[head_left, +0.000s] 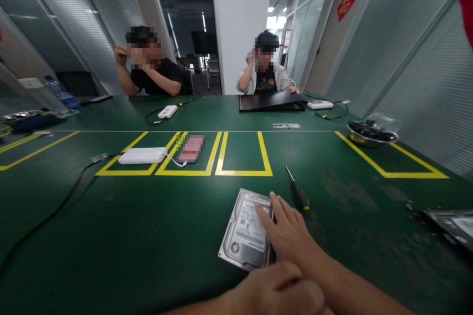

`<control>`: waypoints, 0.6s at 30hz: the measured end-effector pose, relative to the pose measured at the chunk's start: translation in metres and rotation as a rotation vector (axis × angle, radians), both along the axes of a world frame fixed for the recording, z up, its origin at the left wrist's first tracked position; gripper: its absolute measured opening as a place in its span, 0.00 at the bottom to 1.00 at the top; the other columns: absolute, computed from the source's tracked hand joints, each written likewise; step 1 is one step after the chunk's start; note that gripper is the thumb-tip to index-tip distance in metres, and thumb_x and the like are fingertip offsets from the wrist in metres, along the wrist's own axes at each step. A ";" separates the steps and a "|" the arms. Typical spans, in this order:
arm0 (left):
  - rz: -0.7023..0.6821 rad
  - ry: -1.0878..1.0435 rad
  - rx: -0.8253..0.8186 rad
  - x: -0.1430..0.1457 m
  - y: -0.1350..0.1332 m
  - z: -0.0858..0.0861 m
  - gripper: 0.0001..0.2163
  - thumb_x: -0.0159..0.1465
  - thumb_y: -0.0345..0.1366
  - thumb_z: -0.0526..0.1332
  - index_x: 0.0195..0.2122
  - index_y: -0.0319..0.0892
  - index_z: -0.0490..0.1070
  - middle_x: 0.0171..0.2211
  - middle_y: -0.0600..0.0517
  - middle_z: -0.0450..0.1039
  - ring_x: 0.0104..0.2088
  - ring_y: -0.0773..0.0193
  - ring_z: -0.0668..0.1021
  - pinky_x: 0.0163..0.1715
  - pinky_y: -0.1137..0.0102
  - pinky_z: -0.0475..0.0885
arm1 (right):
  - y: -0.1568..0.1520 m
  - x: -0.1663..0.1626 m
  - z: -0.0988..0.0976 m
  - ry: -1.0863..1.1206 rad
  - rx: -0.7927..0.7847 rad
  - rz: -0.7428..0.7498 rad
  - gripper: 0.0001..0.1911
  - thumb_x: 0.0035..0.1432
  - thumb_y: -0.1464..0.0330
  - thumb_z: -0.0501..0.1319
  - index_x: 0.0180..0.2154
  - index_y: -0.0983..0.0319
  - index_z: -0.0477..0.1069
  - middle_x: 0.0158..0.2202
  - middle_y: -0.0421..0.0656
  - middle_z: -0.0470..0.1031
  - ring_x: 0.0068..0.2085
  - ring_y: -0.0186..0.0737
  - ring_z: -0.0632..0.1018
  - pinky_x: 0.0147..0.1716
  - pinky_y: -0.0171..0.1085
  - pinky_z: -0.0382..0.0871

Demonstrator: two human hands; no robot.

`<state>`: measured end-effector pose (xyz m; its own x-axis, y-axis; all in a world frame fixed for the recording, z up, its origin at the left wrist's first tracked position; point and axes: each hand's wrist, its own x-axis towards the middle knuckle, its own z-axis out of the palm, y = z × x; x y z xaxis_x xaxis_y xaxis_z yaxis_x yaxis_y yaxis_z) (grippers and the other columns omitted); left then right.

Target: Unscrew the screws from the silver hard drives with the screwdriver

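A silver hard drive (244, 234) lies label-up on the green table (129, 236) close to the front edge. My right hand (286, 234) reaches in from the lower right, open, with its fingers stretched flat along the drive's right side. My left hand (275, 293) sits at the bottom of the view, fingers curled together against my right wrist, with nothing visible in them. A screwdriver (297, 191) with a black and yellow handle lies just beyond my right hand, untouched.
Yellow taped boxes (244, 173) mark the table's middle; a white power bank (142, 155) with cable lies in one. A metal bowl (371, 134) stands at the right and a bagged flat part (453, 224) at the right edge. Two people sit across, by a black panel (271, 100).
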<state>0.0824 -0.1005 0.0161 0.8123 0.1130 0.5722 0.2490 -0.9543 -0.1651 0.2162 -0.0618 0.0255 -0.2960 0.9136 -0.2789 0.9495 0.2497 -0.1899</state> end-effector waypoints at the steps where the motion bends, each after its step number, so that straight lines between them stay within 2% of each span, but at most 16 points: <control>1: 0.026 -0.038 -0.022 -0.005 0.007 0.006 0.07 0.70 0.34 0.57 0.35 0.44 0.73 0.34 0.54 0.72 0.34 0.67 0.73 0.38 0.70 0.72 | -0.005 0.001 -0.005 -0.006 0.072 -0.019 0.42 0.59 0.61 0.65 0.69 0.58 0.52 0.70 0.59 0.39 0.69 0.68 0.47 0.63 0.64 0.49; 2: 0.062 -0.074 -0.064 -0.011 0.014 0.012 0.07 0.70 0.36 0.57 0.35 0.43 0.72 0.33 0.53 0.72 0.34 0.63 0.73 0.38 0.66 0.72 | -0.009 0.003 -0.009 0.018 0.128 -0.004 0.39 0.59 0.64 0.63 0.69 0.57 0.53 0.70 0.58 0.43 0.69 0.66 0.49 0.63 0.63 0.51; 4: 0.207 -0.206 -0.331 -0.026 0.029 0.024 0.06 0.68 0.36 0.57 0.40 0.40 0.71 0.40 0.48 0.73 0.42 0.56 0.73 0.44 0.58 0.71 | -0.017 0.006 -0.012 0.124 0.193 0.067 0.46 0.55 0.59 0.66 0.70 0.58 0.50 0.70 0.56 0.44 0.69 0.65 0.47 0.63 0.62 0.51; 6: 0.399 -0.230 -0.569 -0.043 0.044 0.030 0.08 0.67 0.35 0.57 0.45 0.41 0.69 0.45 0.46 0.72 0.46 0.54 0.72 0.47 0.56 0.70 | -0.020 0.010 -0.009 0.198 0.136 0.081 0.56 0.48 0.50 0.69 0.71 0.62 0.47 0.71 0.58 0.37 0.69 0.67 0.43 0.63 0.62 0.49; 8: 0.524 -0.206 -0.713 -0.060 0.057 0.027 0.14 0.66 0.38 0.59 0.51 0.41 0.67 0.51 0.44 0.70 0.52 0.51 0.71 0.51 0.53 0.68 | -0.018 0.015 -0.003 0.229 0.020 0.062 0.61 0.46 0.44 0.69 0.71 0.62 0.44 0.71 0.58 0.28 0.69 0.68 0.42 0.63 0.61 0.50; 10: 0.547 -0.131 -0.779 -0.073 0.066 0.018 0.24 0.65 0.43 0.61 0.59 0.42 0.61 0.60 0.41 0.64 0.59 0.46 0.67 0.58 0.49 0.64 | -0.011 0.020 0.002 0.257 -0.057 0.093 0.61 0.47 0.42 0.68 0.71 0.60 0.43 0.70 0.56 0.22 0.69 0.68 0.42 0.64 0.61 0.48; 13: 0.506 0.046 -0.810 -0.085 0.071 0.003 0.38 0.61 0.54 0.64 0.67 0.44 0.52 0.68 0.41 0.52 0.67 0.41 0.57 0.62 0.44 0.56 | -0.001 0.025 0.006 0.305 -0.081 0.188 0.61 0.46 0.39 0.66 0.71 0.58 0.43 0.71 0.52 0.24 0.69 0.68 0.44 0.64 0.62 0.45; 16: 0.489 0.142 -0.822 -0.088 0.071 -0.004 0.42 0.61 0.60 0.62 0.70 0.47 0.48 0.71 0.42 0.47 0.68 0.40 0.53 0.63 0.42 0.54 | 0.004 0.027 0.010 0.321 -0.066 0.249 0.61 0.46 0.38 0.67 0.71 0.59 0.46 0.71 0.52 0.28 0.68 0.69 0.47 0.63 0.63 0.49; 18: 0.495 0.155 -0.831 -0.087 0.071 -0.006 0.42 0.61 0.61 0.60 0.70 0.49 0.47 0.71 0.43 0.45 0.69 0.40 0.52 0.63 0.42 0.53 | 0.005 0.030 0.016 0.317 -0.027 0.283 0.54 0.50 0.42 0.66 0.70 0.58 0.50 0.71 0.51 0.35 0.68 0.66 0.51 0.63 0.60 0.53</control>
